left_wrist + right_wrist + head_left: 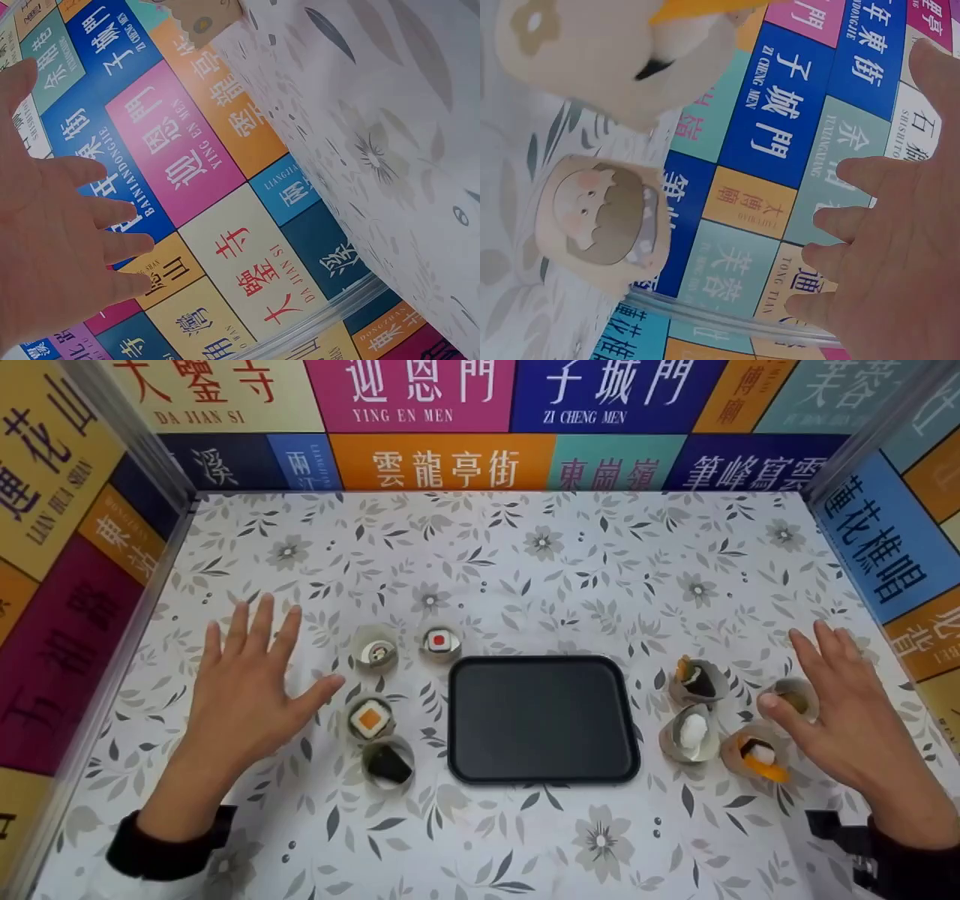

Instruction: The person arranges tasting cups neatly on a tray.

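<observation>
- Two hands hold nothing: left hand spread wide, right hand with fingers extended.
- Four left cups and four right cups flank the black tray on the counter.
- Apparently a ready pause; next move likely calls for curling fingers round a cup.

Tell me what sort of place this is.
Probably a small staged booth: multicoloured flat panels lettered in Chinese stand on three sides of a white floral-patterned tabletop, which bears a black rounded-rectangular tray.
</observation>
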The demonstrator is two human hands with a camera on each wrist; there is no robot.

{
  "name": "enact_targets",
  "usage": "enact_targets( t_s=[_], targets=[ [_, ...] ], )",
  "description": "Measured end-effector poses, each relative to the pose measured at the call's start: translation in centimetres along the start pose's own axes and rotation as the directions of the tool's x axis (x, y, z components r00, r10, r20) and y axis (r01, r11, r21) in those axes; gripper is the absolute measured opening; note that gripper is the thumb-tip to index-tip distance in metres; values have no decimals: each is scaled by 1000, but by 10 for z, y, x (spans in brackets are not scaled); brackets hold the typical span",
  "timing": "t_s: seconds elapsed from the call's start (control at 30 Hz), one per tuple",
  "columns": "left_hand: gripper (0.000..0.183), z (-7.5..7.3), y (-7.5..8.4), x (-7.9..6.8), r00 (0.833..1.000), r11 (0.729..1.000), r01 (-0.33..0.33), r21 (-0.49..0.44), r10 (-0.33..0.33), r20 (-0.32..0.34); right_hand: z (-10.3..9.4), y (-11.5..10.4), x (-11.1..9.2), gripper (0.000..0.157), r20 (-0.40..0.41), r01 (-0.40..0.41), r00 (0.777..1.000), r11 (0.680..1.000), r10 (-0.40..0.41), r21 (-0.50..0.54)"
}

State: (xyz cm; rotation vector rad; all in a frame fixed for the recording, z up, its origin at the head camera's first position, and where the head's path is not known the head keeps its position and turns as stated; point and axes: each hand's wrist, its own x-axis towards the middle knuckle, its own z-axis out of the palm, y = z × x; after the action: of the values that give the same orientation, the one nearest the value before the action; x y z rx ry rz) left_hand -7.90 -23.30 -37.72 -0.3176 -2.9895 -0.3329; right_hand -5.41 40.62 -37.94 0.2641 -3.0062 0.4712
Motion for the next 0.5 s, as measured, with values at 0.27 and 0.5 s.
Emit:
enact_targets(
  t_s=[0.27,0.5],
  targets=[
    [93,-1,18,-23,998,998,-37,-58,34,-46,0,-48,4,88,-31,159,987,980,-157,118],
    [73,3,39,-50,993,967,-25,-255,-6,-121,14,-105,11,95,-91,323,946,927,-310,193]
  ],
)
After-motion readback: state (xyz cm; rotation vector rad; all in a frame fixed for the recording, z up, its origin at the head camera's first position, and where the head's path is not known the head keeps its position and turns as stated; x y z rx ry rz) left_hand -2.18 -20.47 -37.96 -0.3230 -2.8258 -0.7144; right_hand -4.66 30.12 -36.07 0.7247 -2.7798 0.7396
